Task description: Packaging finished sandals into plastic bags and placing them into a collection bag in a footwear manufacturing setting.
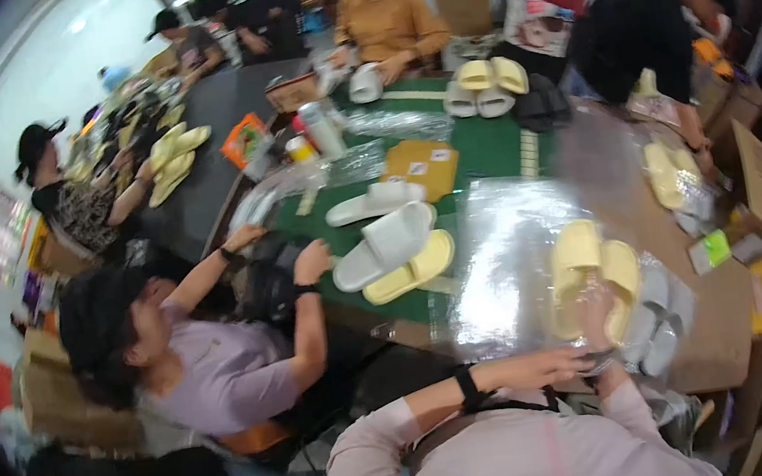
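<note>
Nearest me at the table's right lies a pair of pale yellow slippers (pixel 578 248), blurred by motion. My right hand (pixel 596 309) reaches up between them, closed against them, though its fingertips are smeared. My left hand (pixel 537 369), below a black wristband, stretches across to my right wrist. A shiny, see-through edge shows at its fingers; whether they pinch it is unclear. Under and left of the slippers spread glossy clear plastic bags (pixel 498 250). Close to the right, grey slippers (pixel 659 319) appear to lie in clear plastic.
Grey slippers (pixel 387 245) and a yellow slipper (pixel 415 268) rest on the green table mat (pixel 486 148). A co-worker in lilac (pixel 232 364) sits at my left. Another bends over the table's right side, near bagged yellow slippers (pixel 672 175) and an open carton (pixel 759 176).
</note>
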Demonstrator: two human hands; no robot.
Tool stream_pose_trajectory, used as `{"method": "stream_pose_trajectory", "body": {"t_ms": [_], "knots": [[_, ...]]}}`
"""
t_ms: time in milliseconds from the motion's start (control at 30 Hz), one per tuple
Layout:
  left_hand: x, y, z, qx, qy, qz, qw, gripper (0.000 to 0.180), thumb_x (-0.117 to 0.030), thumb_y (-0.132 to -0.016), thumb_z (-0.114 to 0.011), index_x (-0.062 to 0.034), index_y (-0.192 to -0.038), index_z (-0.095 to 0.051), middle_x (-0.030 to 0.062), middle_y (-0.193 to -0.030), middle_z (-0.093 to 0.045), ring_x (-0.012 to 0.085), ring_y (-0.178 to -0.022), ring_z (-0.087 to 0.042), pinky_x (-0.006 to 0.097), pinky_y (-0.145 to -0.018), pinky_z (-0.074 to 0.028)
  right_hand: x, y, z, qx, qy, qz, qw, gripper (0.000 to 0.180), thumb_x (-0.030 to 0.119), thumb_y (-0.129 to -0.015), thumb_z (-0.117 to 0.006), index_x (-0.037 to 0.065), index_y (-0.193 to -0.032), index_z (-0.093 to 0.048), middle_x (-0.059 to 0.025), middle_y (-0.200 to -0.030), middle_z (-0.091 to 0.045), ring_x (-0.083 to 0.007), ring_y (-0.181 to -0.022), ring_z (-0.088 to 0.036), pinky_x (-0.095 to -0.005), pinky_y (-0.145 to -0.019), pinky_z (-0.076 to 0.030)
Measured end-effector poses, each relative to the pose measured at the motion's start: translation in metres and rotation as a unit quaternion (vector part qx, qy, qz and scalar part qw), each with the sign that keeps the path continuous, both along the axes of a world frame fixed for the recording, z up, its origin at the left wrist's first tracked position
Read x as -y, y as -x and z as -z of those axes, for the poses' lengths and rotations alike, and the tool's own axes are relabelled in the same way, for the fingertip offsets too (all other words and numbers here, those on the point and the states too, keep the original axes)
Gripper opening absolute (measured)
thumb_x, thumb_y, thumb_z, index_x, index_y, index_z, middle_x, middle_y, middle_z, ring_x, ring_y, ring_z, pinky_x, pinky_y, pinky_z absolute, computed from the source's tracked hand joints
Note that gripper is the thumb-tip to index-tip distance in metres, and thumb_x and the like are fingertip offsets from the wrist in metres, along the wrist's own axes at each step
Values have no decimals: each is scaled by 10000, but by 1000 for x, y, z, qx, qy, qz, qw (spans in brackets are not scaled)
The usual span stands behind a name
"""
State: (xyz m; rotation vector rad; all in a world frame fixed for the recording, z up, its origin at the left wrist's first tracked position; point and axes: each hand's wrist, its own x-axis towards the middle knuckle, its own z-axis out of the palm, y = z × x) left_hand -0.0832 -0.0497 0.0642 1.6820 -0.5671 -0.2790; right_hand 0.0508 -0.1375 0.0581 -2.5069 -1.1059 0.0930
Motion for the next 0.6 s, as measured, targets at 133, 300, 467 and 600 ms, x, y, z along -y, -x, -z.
{"method": "stream_pose_trajectory", "body": {"t_ms": [133, 300, 467, 600], "knots": [[-66, 6, 19, -32, -51, -393, 917, 547, -247, -877, -550, -46, -1343, -347, 220, -1364, -342, 331, -1273, -320, 388, -1051, -261, 66, -10, -9, 12, 9, 35, 999, 315, 167, -838, -543, -24, -1089, -545, -200, -1076, -515, -276, -1011, -508, -390, -834, -418], [-195, 27, 113, -21, -302, -750, 588, 739, -297, -761, -658, 40, -1319, -311, 266, -1270, -416, 413, -1198, -363, 464, -997, -289, 125, -81, 21, 56, 61, 165, 983, 317, 164, -853, -530, -49, -1087, -549, -216, -1147, -507, -270, -1065, -504, -384, -876, -416], [-285, 43, 114, -248, -185, -792, 527, 946, -426, -729, -683, -32, -1400, -145, 325, -1260, -395, 437, -1137, -431, 463, -964, -345, 233, -120, 74, 14, 143, 299, 943, 361, 123, -831, -527, -46, -1149, -516, -245, -1257, -439, -310, -1160, -445, -404, -950, -372], [-312, 26, 103, -230, 183, -738, 608, 1006, -116, -712, -735, -102, -1429, -29, 236, -1257, -418, 298, -1047, -510, 413, -833, -446, 258, -70, 75, -92, 210, 245, 942, 484, 45, -770, -538, 25, -1248, -466, -237, -1355, -351, -382, -1233, -355, -427, -999, -328]]}}
